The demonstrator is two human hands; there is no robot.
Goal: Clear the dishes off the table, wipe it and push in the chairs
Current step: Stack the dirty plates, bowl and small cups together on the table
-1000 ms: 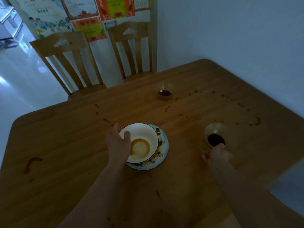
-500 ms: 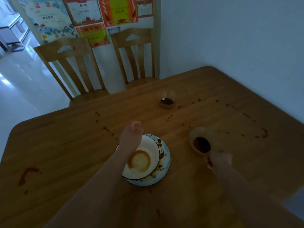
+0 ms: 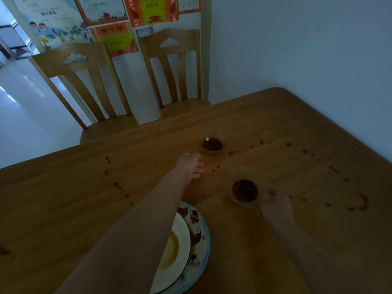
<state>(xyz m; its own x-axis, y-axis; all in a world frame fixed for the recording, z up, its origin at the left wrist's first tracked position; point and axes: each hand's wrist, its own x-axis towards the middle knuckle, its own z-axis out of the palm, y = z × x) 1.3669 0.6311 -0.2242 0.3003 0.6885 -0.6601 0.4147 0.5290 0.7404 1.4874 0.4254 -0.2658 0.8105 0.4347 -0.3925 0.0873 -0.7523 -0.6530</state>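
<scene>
Left hand (image 3: 190, 165) stretched far out over the wooden surface (image 3: 63, 198), fingers loose and holding nothing, just short of the far small dish (image 3: 212, 146) with its dark contents. Right hand (image 3: 275, 207) gripping the near small dish (image 3: 244, 193) at its right rim, dark sauce inside; whether lifted or resting on the wood, cannot tell. White bowl (image 3: 177, 249) with an orange-brown stain sitting in a blue-rimmed plate (image 3: 201, 251) at the near edge, partly hidden under the left forearm. Reddish-brown drips and smears (image 3: 363, 203) scattered across the surface, thickest toward the right. Two wooden chairs (image 3: 169, 66) at the far side, seats partly tucked under. Colourful posters (image 3: 110, 24) on the wall behind.
</scene>
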